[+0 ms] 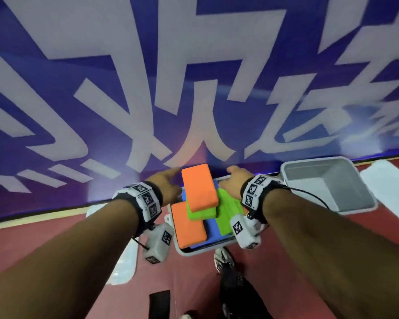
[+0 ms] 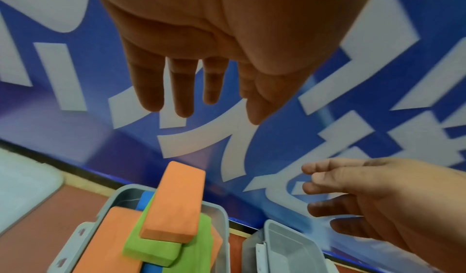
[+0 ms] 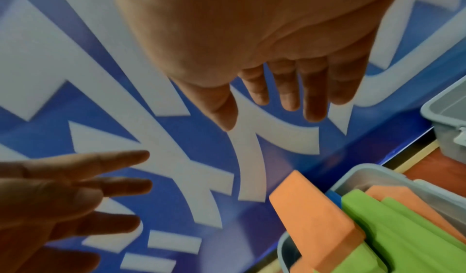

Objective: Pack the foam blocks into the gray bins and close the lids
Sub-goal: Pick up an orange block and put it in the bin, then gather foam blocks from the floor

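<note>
A gray bin point(image 1: 181, 248) on the floor is heaped with orange, green and blue foam blocks. The top orange block point(image 1: 198, 187) rests tilted on a green block point(image 1: 202, 214), sticking up above the bin's rim point(image 2: 216, 207). Another orange block point(image 1: 187, 224) lies at the bin's left side. My left hand point(image 1: 168, 184) hovers left of the top block and my right hand point(image 1: 234, 181) hovers right of it. Both have straight, spread fingers point(image 2: 181, 89) point(image 3: 290, 85) and hold nothing. A second gray bin point(image 1: 327, 185) stands empty to the right.
A blue wall banner point(image 1: 194, 77) with large white characters rises just behind the bins. Flat white lids lie on the red floor at the left point(image 1: 124, 265) and far right point(image 1: 387, 187). My shoe point(image 1: 224, 259) stands just before the full bin.
</note>
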A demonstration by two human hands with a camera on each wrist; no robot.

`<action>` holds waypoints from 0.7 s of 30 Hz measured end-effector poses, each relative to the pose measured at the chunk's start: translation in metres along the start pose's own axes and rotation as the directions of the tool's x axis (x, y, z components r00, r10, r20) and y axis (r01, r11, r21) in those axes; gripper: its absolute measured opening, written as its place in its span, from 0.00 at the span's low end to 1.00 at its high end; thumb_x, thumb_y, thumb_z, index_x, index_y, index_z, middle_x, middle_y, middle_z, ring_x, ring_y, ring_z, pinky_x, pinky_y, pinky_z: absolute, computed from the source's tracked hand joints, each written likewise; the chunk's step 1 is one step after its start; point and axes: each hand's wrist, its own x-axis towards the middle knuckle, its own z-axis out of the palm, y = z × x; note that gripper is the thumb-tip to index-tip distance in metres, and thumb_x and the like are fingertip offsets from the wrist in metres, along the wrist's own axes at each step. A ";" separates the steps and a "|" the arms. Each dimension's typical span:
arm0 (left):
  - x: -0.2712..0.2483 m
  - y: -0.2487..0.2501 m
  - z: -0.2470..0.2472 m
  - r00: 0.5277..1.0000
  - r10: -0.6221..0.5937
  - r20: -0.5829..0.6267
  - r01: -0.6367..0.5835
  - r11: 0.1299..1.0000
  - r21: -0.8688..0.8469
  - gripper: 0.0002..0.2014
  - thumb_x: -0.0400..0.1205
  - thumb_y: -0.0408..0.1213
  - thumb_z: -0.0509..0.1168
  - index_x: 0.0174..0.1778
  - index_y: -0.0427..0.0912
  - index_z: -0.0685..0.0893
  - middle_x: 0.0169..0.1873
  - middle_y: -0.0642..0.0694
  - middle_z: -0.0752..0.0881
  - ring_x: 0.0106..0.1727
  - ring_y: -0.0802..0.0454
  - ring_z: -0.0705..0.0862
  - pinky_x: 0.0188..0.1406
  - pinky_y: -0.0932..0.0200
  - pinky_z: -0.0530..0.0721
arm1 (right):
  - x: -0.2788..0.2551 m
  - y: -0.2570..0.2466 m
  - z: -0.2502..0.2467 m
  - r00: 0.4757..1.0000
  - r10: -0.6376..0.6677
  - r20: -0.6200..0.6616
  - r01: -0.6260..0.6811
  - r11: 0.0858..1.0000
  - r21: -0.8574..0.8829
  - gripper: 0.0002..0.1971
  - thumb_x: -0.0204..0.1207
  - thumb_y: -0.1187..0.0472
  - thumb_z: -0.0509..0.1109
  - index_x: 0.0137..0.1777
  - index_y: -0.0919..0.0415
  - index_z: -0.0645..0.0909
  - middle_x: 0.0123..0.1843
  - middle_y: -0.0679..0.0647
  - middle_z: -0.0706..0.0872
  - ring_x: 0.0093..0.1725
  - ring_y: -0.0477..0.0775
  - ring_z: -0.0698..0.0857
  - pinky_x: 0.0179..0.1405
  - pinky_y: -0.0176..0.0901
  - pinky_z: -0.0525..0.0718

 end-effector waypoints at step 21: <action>-0.323 0.190 0.252 0.597 0.655 0.462 -0.798 0.546 0.257 0.37 0.77 0.41 0.70 0.82 0.60 0.63 0.74 0.46 0.78 0.67 0.46 0.82 0.65 0.62 0.78 | -0.485 0.304 0.031 0.680 0.646 -0.347 -0.456 0.744 0.489 0.32 0.77 0.48 0.70 0.80 0.54 0.66 0.75 0.60 0.73 0.70 0.62 0.78 0.68 0.47 0.76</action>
